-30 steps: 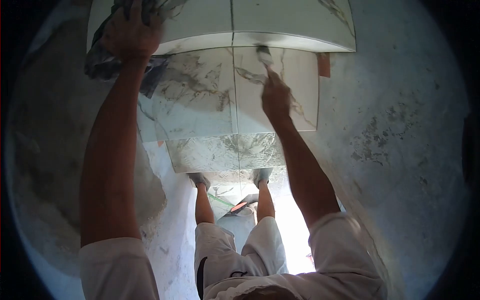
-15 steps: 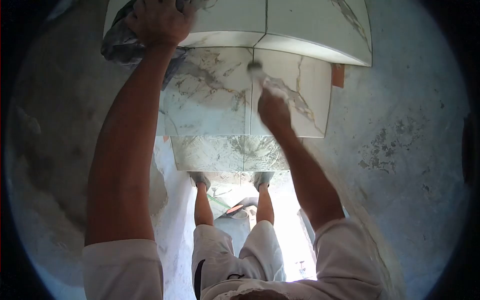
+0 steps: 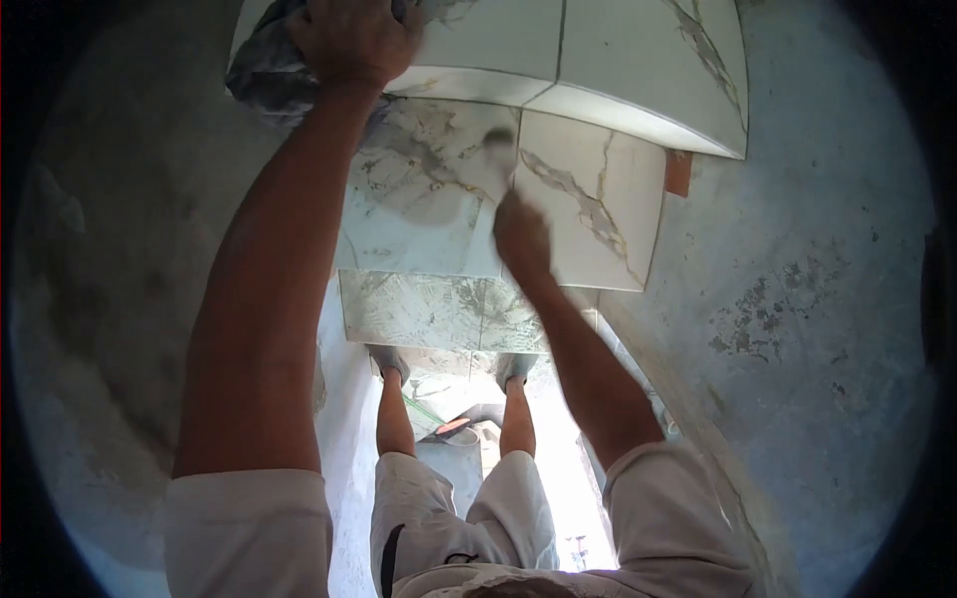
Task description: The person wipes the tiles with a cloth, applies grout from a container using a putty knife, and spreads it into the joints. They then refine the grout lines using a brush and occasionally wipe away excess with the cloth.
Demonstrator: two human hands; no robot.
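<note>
My left hand (image 3: 359,38) lies at the top left with its fingers apart, its fingertips cut off by the frame edge. It presses down beside and partly over a crumpled dark grey bag or cloth (image 3: 277,75) on the upper tiled step (image 3: 638,60). My right hand (image 3: 522,235) is closed round the handle of a short, brush-like tool (image 3: 497,149) with a dark rounded tip. Motion blur hides the tool's details. It is over the marble-patterned tile (image 3: 424,164) of the middle step, left of the joint between two tiles.
A lower tiled step (image 3: 414,309) is smeared with pale residue. My shod feet (image 3: 516,367) are below it. Farther down stand a grey bucket (image 3: 454,463) and a red-orange object (image 3: 452,427). A rough wall (image 3: 797,229) runs along the right, with a brick-coloured piece (image 3: 678,172) by the step.
My right hand and the tool have moved slightly left, from the joint onto the left tile. The view has shifted a little; my left hand stays at the grey bag or cloth.
</note>
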